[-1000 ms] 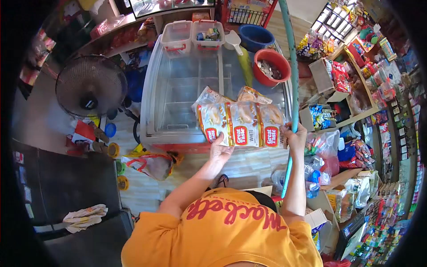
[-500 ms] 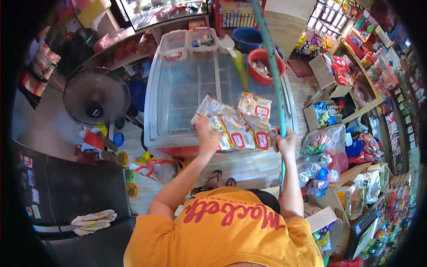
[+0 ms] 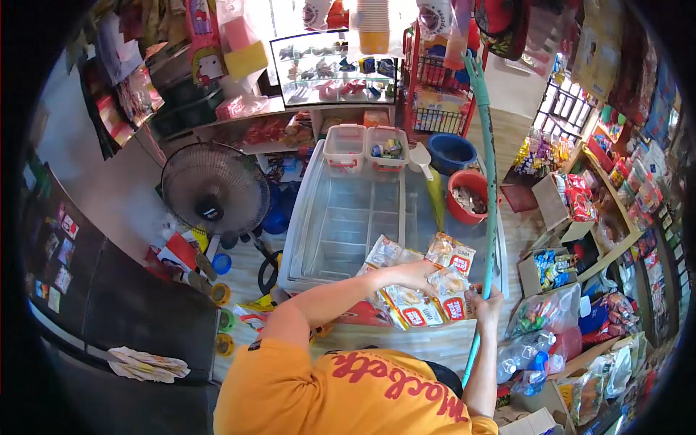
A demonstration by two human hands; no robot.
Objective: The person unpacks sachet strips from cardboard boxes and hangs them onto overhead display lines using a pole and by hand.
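two hands, bread packs [image 3: 424, 304] and a pole [image 3: 490, 181]
left hand [image 3: 417, 274] fingers curled over packs at freezer [image 3: 341, 217] front edge; right hand [image 3: 484, 304] wrapped round near-upright pole

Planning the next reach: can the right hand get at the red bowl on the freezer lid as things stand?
Probably not at once: the right hand grips the green pole, and the red bowl sits farther back on the freezer.

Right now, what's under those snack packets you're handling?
The snack packets lie on the chest freezer lid, near its front edge. The left hand rests on top of them. The lid beneath them is covered, so anything below cannot be seen.
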